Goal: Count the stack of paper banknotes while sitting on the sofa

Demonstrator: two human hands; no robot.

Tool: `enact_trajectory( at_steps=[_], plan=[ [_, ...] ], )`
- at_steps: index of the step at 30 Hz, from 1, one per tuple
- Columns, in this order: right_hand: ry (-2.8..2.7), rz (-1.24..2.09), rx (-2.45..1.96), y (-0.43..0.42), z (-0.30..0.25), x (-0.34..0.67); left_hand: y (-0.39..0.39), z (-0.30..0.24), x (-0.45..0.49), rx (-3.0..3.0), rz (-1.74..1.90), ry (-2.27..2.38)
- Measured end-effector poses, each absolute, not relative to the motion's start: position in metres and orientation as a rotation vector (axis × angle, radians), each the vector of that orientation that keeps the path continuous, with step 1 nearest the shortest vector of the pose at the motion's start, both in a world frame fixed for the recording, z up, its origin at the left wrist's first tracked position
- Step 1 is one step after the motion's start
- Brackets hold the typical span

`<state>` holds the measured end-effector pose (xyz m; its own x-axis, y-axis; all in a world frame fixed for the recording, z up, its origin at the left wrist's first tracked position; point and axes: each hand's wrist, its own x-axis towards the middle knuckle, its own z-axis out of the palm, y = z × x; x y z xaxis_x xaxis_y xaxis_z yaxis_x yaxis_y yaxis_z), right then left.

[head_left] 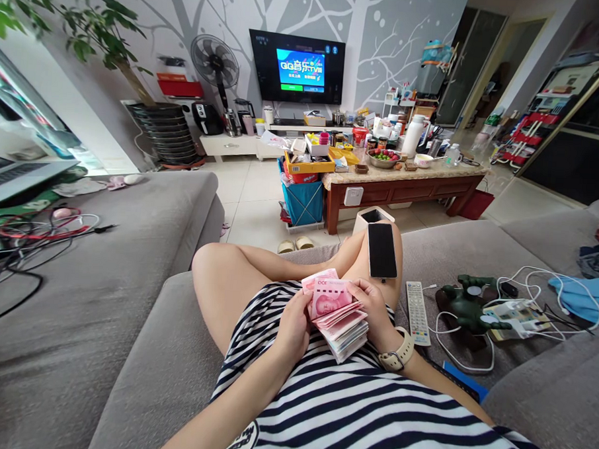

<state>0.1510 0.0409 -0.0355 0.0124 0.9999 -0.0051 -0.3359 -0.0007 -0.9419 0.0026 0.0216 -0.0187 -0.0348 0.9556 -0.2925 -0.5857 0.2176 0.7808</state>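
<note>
Between my hands, above my lap, is a folded stack of banknotes [333,302], pink 100 notes on top and paler bluish ones lower down. My left hand [295,320] pinches the notes at their left edge. On the other side, my right hand [372,307], with a pale watch [397,351] at the wrist, grips the right edge of the stack. The fingers beneath the notes are partly hidden. A smartphone [382,250] with a dark screen rests face up on my right thigh, just beyond the right hand.
A white remote control [417,314] lies on the grey sofa at my right, near a dark green figurine-like object [467,304] and white cables. Ahead stands a crowded wooden coffee table [410,199]. Tangled cables [35,239] and a laptop [18,176] are on the left.
</note>
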Motion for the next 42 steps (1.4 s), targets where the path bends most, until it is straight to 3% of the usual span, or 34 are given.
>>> enact_trajectory(
  at_steps=[42],
  plan=[
    [-0.940,1.345,-1.022,0.042,-0.037,0.150,0.022,-0.024,0.002,0.529,1.364,0.915]
  ],
)
